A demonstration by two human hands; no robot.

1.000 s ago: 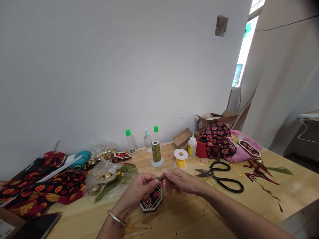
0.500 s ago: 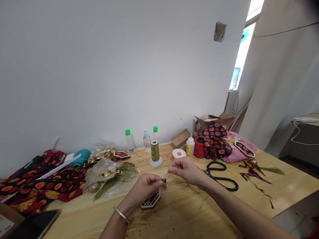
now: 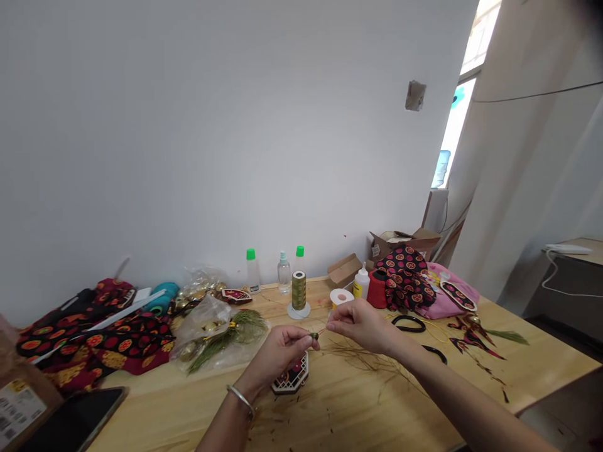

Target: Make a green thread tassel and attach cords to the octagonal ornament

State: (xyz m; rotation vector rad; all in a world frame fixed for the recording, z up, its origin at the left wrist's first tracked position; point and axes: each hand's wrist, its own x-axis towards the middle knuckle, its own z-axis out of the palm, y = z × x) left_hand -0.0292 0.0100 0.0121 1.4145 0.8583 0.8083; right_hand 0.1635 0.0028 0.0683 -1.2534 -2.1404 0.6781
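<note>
My left hand (image 3: pixel 279 349) pinches a small gold-green bead or tassel head (image 3: pixel 314 336) between thumb and fingers, above the wooden table (image 3: pixel 367 408). My right hand (image 3: pixel 360 324) is closed in a pinch just right of it, pulling a thin thread away from the bead. Loose olive threads (image 3: pixel 362 359) trail on the table below my right wrist. An octagonal patterned piece (image 3: pixel 293 379) lies flat under my left hand. A silver bangle sits on my left wrist.
Behind the hands stand a gold thread spool (image 3: pixel 298 292), a yellow cord spool (image 3: pixel 341 297), a red spool (image 3: pixel 377 289), a glue bottle (image 3: pixel 362 282) and clear bottles (image 3: pixel 284 274). Black scissors (image 3: pixel 417 326) lie right. Patterned fabric (image 3: pixel 89 345), a plastic bag (image 3: pixel 214 333) and a phone (image 3: pixel 75 424) lie left.
My right hand has drawn up and to the right, away from my left hand, stretching thread out from the bead. The camera tilted up a little.
</note>
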